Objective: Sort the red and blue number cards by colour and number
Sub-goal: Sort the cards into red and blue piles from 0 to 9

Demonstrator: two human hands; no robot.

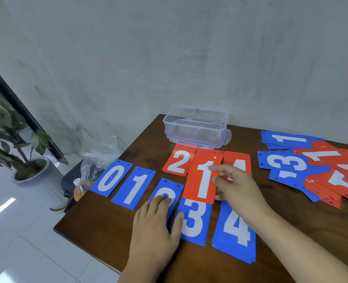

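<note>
- Hands first: our right hand [236,186] pinches the red 1 card [201,180] by its right side, thumb and fingertips clamped on it, which leaves the digit readable.
- Our left hand [154,225] lies flat on the blue 2 card [169,190], fingers straight and slightly spread. We'd say that is to stop the row from sliding.
- Blue runs along the table's [107,225] near edge from the left corner: blue 0 card [112,177], blue 1 card [133,187], the 2, blue 3 card [193,221], blue 4 card [235,231].
- Red gets its own row behind it: red 2 card [178,162] and red 4 card [240,162]. The held 1 sits between them, overlapping both and the top of the blue 3.
- Our guess is that it belongs left of the red 2, above the blue 1, so the two colours match column for column.
- Waiting by the right edge is the unsorted pile [312,168], red and blue mixed, with plenty left to sort.
- A clear plastic box [195,127] stands at the far edge, out of the way of both rows.
</note>
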